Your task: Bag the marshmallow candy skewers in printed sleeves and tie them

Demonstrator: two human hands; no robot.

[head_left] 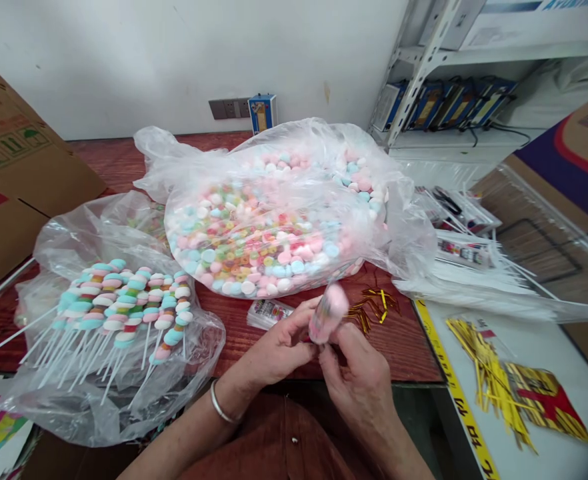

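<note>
In the head view I hold a wrapped marshmallow skewer [329, 311] above the front edge of the table; it is blurred, pink and roughly upright. My left hand [281, 347], with a silver bangle at the wrist, is closed on its left side. My right hand [361, 373] pinches at its lower end, where the fingertips partly hide what they grip. Just behind my left hand lies a stack of small printed clear bags [269, 313]. Gold twist ties [369, 310] are scattered on the table behind my right hand.
A big clear bag of pastel marshmallows and gummy rings [274, 250] fills the table's middle. Several marshmallow skewers [124, 300] lie on plastic at left. Cartons [19, 153] flank both sides. More gold ties [489, 373] and white sticks [484, 277] are at right, below a metal shelf [424, 67].
</note>
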